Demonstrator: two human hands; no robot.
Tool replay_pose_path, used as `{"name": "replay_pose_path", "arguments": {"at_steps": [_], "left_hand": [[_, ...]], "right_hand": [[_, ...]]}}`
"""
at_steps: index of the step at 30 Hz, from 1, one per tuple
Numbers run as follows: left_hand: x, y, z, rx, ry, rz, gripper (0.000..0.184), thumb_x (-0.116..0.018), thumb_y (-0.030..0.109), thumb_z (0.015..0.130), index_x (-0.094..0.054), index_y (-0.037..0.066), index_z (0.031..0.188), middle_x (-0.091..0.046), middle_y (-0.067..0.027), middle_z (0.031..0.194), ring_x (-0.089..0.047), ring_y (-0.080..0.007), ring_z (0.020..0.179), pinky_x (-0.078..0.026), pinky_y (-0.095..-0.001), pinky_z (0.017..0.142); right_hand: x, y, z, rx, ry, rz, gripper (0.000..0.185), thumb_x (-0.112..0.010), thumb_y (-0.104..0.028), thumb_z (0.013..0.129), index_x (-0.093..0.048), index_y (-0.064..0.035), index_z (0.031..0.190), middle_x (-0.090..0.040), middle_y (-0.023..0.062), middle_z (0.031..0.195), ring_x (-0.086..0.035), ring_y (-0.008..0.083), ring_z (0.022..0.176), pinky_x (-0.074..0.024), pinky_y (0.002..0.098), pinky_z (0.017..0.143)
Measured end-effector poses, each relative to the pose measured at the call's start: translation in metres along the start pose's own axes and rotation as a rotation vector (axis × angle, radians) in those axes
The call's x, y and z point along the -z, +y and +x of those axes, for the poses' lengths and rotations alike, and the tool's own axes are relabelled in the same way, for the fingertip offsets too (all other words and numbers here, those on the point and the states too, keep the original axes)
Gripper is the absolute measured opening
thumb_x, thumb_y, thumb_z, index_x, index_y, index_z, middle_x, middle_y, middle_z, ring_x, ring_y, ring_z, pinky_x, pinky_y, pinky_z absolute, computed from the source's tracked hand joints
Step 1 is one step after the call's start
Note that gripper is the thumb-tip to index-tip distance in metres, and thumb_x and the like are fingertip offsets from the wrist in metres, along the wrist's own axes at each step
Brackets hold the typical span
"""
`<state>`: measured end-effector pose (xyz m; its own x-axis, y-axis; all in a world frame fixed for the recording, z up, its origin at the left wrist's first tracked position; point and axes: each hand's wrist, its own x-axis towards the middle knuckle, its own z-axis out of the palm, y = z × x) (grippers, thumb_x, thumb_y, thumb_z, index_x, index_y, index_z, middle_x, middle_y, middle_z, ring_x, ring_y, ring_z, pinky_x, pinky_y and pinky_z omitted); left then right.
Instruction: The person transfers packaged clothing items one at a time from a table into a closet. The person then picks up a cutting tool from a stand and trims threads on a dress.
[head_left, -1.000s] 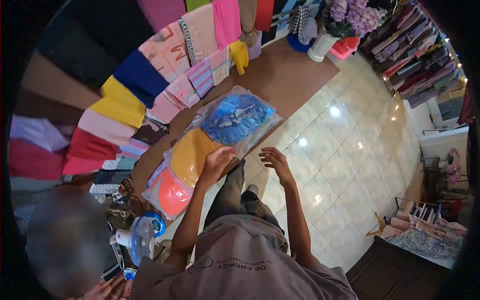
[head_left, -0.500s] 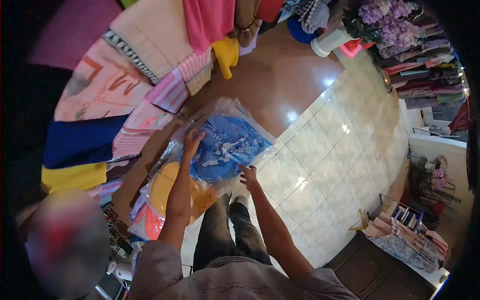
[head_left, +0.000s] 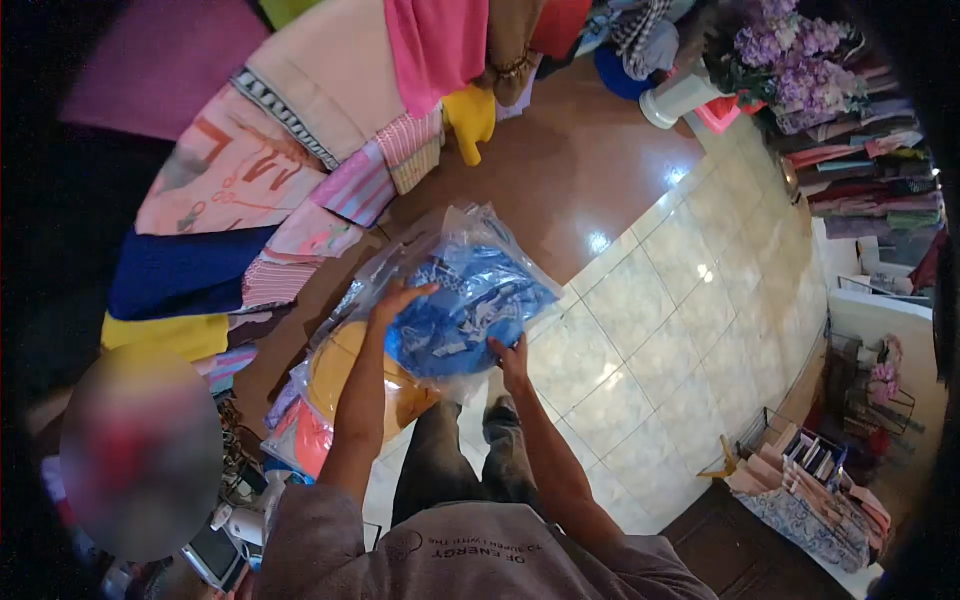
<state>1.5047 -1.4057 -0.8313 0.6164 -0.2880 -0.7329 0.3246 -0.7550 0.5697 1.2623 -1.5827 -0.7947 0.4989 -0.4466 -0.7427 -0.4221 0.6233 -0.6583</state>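
Observation:
A clear plastic bag (head_left: pixel 530 268) with folded blue patterned cloth (head_left: pixel 455 310) inside lies in front of me, over other bagged cloth. My left hand (head_left: pixel 397 302) rests on the bag's left side, its fingers stretched out over the plastic. At the lower right edge, my right hand (head_left: pixel 511 360) grips the bag between thumb and fingers. Partly covered beneath is a bag of yellow-orange cloth (head_left: pixel 340 375). Bagged coral-coloured cloth (head_left: pixel 312 440) shows lower down on the left.
Folded and hanging cloths, including a navy one (head_left: pixel 185 272), line the left. A white vase (head_left: pixel 672 92) with purple flowers stands at the far end. Tiled floor (head_left: pixel 640 320) stretches to the right, with a clothing rack (head_left: pixel 815 490) at lower right. A blurred area (head_left: pixel 142 455) covers the lower left.
My right hand has gone from open fingers below the bag to a grip on its lower right edge. My left fingers now reach further across the plastic. The view has shifted slightly.

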Motion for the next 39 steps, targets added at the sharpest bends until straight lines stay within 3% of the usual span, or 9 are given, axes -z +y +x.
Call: {"name": "replay_pose_path", "arguments": {"at_steps": [4,7,10,15,20,23,24,30,39], "left_hand": [[-0.016,0.013,-0.075,0.012,0.044,-0.103,0.1,-0.081,0.053,0.06,-0.043,-0.002,0.135,-0.049,-0.0183,0.134,-0.047,-0.027,0.124,-0.038,-0.0376,0.102],[-0.032,0.037,-0.16,-0.243,-0.125,-0.613,0.062,-0.079,0.037,0.071,-0.058,0.003,0.119,-0.062,-0.0087,0.114,-0.057,-0.0194,0.105,-0.045,-0.0342,0.09],[-0.065,0.037,-0.221,-0.289,0.081,-0.715,0.039,-0.076,0.025,0.075,-0.063,0.005,0.107,-0.064,-0.0008,0.1,-0.057,-0.0119,0.093,-0.047,-0.0304,0.082],[-0.119,0.064,-0.366,-0.299,0.375,-1.033,0.04,-0.077,0.019,0.075,-0.063,0.005,0.11,-0.065,-0.0028,0.101,-0.058,-0.0133,0.095,-0.043,-0.0299,0.088],[-0.154,0.026,-0.493,-0.295,0.553,-1.321,0.046,-0.072,0.016,0.08,-0.055,0.001,0.121,-0.064,-0.0093,0.108,-0.061,-0.0183,0.097,-0.049,-0.0344,0.088],[-0.169,-0.021,-0.573,-0.297,0.765,-1.416,0.045,-0.07,0.017,0.082,-0.055,-0.001,0.12,-0.064,-0.0116,0.11,-0.062,-0.0205,0.098,-0.05,-0.0351,0.088],[-0.177,0.033,-0.586,-0.243,0.818,-1.461,0.045,-0.07,0.017,0.082,-0.055,-0.001,0.12,-0.064,-0.012,0.11,-0.062,-0.0207,0.098,-0.05,-0.0352,0.088],[-0.234,-0.045,-0.765,-0.16,1.447,-1.584,0.038,-0.07,0.017,0.083,-0.059,0.001,0.115,-0.066,-0.0078,0.102,-0.062,-0.0147,0.089,-0.05,-0.0294,0.08],[-0.239,-0.15,-1.06,-0.001,1.829,-1.851,0.033,-0.068,0.019,0.085,-0.061,-0.001,0.109,-0.067,-0.0089,0.096,-0.064,-0.0146,0.08,-0.053,-0.0297,0.072]], "right_hand": [[0.032,-0.03,-0.016,0.142,-0.114,-0.029,0.054,-0.07,-0.009,0.079,-0.043,-0.0098,0.126,-0.06,0.0085,0.11,-0.058,0.02,0.097,-0.0486,0.0346,0.082],[0.056,-0.057,-0.036,0.256,-0.198,-0.038,0.058,-0.069,-0.007,0.079,-0.041,-0.0058,0.13,-0.061,0.0105,0.111,-0.06,0.0207,0.096,-0.0462,0.0332,0.087],[0.077,-0.091,-0.06,0.281,-0.302,-0.115,0.059,-0.069,-0.008,0.079,-0.043,-0.0034,0.131,-0.061,0.0119,0.111,-0.059,0.0207,0.099,-0.0459,0.0337,0.088],[0.094,-0.147,-0.125,0.427,-0.527,-0.207,0.041,-0.071,-0.012,0.08,-0.055,-0.0029,0.116,-0.064,0.0061,0.097,-0.06,0.0147,0.083,-0.0475,0.0275,0.074],[0.064,-0.149,-0.181,0.629,-0.927,-0.453,0.038,-0.073,-0.013,0.08,-0.057,-0.0035,0.114,-0.062,0.0016,0.099,-0.057,0.0105,0.088,-0.0462,0.0268,0.078],[0.021,-0.132,-0.269,0.445,-1.192,-0.514,0.038,-0.072,-0.013,0.081,-0.058,-0.0025,0.114,-0.063,0.0016,0.1,-0.058,0.0103,0.088,-0.0467,0.027,0.079],[0.023,-0.173,-0.256,0.394,-1.24,-0.583,0.039,-0.073,-0.013,0.081,-0.058,-0.0024,0.115,-0.063,0.002,0.1,-0.058,0.0106,0.089,-0.0468,0.0273,0.079],[-0.039,-0.066,-0.442,0.145,-1.695,-0.743,0.044,-0.072,-0.017,0.08,-0.055,-0.0016,0.118,-0.062,0.0053,0.105,-0.057,0.0137,0.095,-0.0459,0.0296,0.084],[-0.064,0.086,-0.767,-0.184,-1.882,-0.988,0.046,-0.07,-0.014,0.078,-0.055,0.0002,0.118,-0.062,0.0078,0.108,-0.057,0.0161,0.098,-0.0436,0.0317,0.09]]}}
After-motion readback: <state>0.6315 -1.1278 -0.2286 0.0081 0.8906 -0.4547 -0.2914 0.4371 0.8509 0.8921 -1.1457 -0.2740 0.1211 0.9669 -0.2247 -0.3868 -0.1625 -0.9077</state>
